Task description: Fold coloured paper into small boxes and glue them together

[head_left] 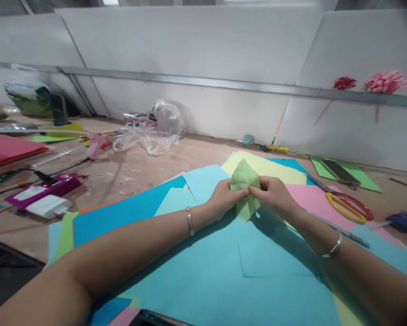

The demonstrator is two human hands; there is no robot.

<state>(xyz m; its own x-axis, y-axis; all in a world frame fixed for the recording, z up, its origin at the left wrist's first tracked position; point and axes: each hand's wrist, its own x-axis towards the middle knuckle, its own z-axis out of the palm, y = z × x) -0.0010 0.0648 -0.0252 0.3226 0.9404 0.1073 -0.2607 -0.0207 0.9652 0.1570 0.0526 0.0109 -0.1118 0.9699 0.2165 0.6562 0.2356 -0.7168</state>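
A small piece of creased green paper (245, 174) is held up over the light blue sheets (203, 276). My left hand (223, 199) pinches its left side, the thumb lying across the front. From the right, my right hand (273, 192) grips the same paper, its thumb and fingertips close to the left thumb near the middle. The fingers behind the paper are hidden. Under both forearms spread several coloured sheets, with a pale yellow sheet (274, 170) behind the hands and a pink sheet (307, 197) to the right.
Scissors with red and yellow handles (346, 208) lie right of my hands, near a phone (340, 171) on green paper. A clear plastic bag (155, 127) sits by the wall. At left are a pink glue gun (96, 144) and a purple power strip (47, 192) with cords.
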